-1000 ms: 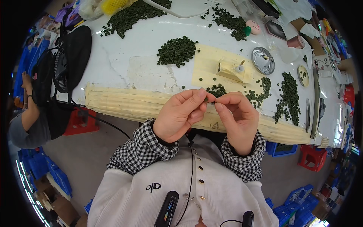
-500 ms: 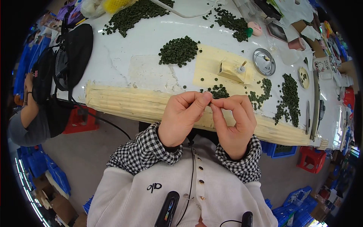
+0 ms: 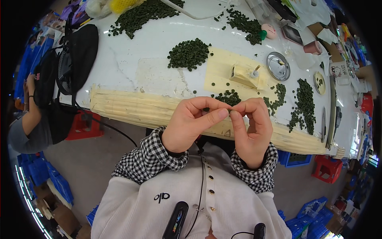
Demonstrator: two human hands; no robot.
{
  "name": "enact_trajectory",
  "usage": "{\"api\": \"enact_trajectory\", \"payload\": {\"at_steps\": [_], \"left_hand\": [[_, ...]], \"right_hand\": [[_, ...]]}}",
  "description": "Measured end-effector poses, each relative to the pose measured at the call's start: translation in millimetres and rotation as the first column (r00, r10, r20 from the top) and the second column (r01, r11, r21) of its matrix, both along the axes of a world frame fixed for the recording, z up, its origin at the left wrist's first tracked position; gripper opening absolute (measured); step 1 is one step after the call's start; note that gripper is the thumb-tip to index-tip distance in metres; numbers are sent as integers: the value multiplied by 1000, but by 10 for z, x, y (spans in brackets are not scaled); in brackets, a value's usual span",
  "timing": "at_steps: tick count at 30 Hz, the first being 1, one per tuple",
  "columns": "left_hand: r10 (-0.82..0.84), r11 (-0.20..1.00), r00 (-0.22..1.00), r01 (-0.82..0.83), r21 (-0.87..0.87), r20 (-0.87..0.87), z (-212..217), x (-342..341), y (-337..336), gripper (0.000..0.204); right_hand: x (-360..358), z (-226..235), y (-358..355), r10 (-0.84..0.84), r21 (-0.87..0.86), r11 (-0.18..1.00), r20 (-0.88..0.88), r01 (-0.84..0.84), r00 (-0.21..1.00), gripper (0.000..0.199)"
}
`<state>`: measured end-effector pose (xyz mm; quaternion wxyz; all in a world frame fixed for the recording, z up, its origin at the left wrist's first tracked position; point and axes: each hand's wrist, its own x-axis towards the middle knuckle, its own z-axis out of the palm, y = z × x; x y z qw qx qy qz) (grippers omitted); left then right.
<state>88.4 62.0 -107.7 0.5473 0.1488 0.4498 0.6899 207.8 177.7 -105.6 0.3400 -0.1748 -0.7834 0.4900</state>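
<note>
Above the table's padded front edge, my left hand (image 3: pixel 187 125) and my right hand (image 3: pixel 254 133) meet fingertip to fingertip, both closed in a pinch. A small dark green piece (image 3: pixel 230 112) shows between the fingertips, mostly covered by them. Another dark bit (image 3: pixel 206 109) shows by the left index finger; whether it is held, I cannot tell. Just behind the fingers lies a small heap of green pieces (image 3: pixel 227 96). Beyond it, a block wrapped in cream tape (image 3: pixel 243 75), with a short peg sticking up, stands on a cream sheet (image 3: pixel 217 65).
More heaps of green pieces lie on the white table (image 3: pixel 131 49), among them a round pile (image 3: pixel 189 54) and a long one (image 3: pixel 305 105). A round metal lid (image 3: pixel 277 66), tweezers (image 3: pixel 324 123) and a black bag (image 3: pixel 81 59) are also there. Another person's arm (image 3: pixel 32 107) is at far left.
Both hands have shifted slightly to the right, still fingertip to fingertip. The left index finger is now stretched straighter, and the green piece shows between the fingertips.
</note>
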Motion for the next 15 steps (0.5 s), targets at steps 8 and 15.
{"api": "enact_trajectory", "payload": {"at_steps": [8,15], "left_hand": [[114,993,993,-114,25,-14,6,58,30,15],[219,976,961,-217,31,-171,-52,101,57,13]], "right_hand": [[12,-61,-78,-24,-306,952,-88,-4,996,16],[21,-41,-107,-29,-303,953,-63,8,998,19]]}}
